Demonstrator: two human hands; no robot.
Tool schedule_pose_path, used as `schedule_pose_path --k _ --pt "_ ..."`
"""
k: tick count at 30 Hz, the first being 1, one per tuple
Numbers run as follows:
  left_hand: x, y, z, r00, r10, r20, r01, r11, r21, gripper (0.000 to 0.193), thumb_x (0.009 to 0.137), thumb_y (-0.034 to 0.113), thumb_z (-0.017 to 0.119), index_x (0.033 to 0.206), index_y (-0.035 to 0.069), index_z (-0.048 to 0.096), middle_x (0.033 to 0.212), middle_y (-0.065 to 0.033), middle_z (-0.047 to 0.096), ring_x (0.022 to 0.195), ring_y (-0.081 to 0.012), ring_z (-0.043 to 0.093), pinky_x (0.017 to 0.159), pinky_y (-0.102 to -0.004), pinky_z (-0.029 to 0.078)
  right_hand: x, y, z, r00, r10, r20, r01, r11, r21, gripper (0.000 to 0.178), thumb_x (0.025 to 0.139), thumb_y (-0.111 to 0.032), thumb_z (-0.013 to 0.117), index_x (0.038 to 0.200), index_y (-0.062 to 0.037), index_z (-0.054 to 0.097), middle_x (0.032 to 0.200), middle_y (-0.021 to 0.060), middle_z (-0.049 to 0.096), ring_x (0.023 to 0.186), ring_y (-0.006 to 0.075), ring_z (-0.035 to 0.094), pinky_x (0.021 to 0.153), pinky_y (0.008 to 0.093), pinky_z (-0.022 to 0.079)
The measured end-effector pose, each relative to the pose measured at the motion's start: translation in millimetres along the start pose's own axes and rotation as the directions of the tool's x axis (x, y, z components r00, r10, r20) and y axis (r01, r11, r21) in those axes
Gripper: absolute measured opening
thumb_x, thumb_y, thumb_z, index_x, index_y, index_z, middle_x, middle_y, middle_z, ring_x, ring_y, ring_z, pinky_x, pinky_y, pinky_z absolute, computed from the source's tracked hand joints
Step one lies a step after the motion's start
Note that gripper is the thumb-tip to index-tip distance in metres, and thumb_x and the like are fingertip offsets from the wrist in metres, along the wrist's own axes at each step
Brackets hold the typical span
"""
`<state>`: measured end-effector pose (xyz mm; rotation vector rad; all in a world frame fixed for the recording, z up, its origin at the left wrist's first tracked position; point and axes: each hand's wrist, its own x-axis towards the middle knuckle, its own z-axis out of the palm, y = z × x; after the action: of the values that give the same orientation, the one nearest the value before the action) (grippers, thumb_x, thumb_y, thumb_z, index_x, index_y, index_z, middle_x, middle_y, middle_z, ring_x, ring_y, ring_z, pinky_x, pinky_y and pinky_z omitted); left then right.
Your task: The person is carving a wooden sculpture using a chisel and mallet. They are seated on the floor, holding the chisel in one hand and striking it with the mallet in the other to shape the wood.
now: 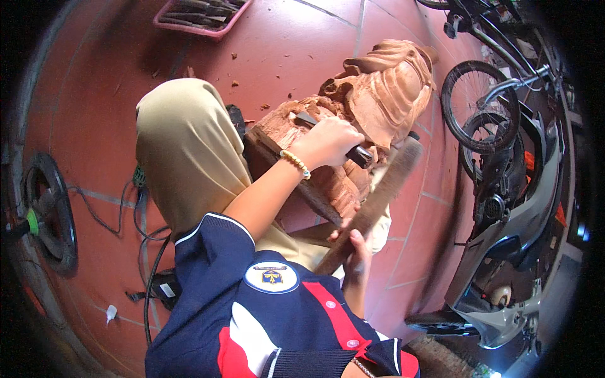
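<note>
My left hand (328, 142), with a beaded bracelet at the wrist, is wrapped round a chisel (360, 157). Its dark handle end sticks out to the right, and the metal blade points left at the rough, pale-cut wood. That wood is part of a reddish-brown wood carving (384, 94) with flowing folds, lying tilted in front of me over a darker flat base. In my right hand (357, 255) is a long wooden club (378, 201), gripped near its lower end. The club's far end is slightly blurred and lies close to the chisel handle, just right of it.
Wood chips (235, 83) lie scattered on the red tiled floor (283, 38). A pink basket (220, 28) of tools sits at the far left. Bicycles and a grey motorbike (504, 271) line the right. Black cables (154, 271) and a round wheel-like object (50, 214) are at left.
</note>
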<state>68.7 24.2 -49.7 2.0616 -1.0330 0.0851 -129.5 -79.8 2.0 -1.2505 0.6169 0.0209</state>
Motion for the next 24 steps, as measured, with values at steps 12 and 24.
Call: schedule_pose_path --k 12,24 --pt "8 7 -6 0.994 -0.059 -0.095 0.065 0.996 0.062 0.017 0.058 0.013 0.062 0.07 0.006 0.052 0.07 -0.0104 0.054 0.074 -0.0272 0.052 0.068 -0.0372 0.04 11 -1 -31 0.993 -0.05 -0.105 0.019 0.959 -0.283 0.057 0.064 -0.01 0.067 0.112 0.0009 0.037 0.09 0.0082 0.052 0.067 0.0131 0.052 0.06 0.0253 0.044" --pt "8 13 -13 0.993 -0.118 -0.004 0.118 0.99 0.081 0.028 0.055 0.014 0.07 0.074 0.006 0.052 0.071 -0.0109 0.055 0.071 -0.0281 0.054 0.064 -0.0373 0.044 11 -6 -21 0.971 -0.184 -0.155 0.039 0.755 -0.655 0.082 0.056 -0.029 0.071 0.117 0.0105 0.032 0.105 0.029 0.05 0.1 0.0343 0.05 0.084 0.0359 0.04"
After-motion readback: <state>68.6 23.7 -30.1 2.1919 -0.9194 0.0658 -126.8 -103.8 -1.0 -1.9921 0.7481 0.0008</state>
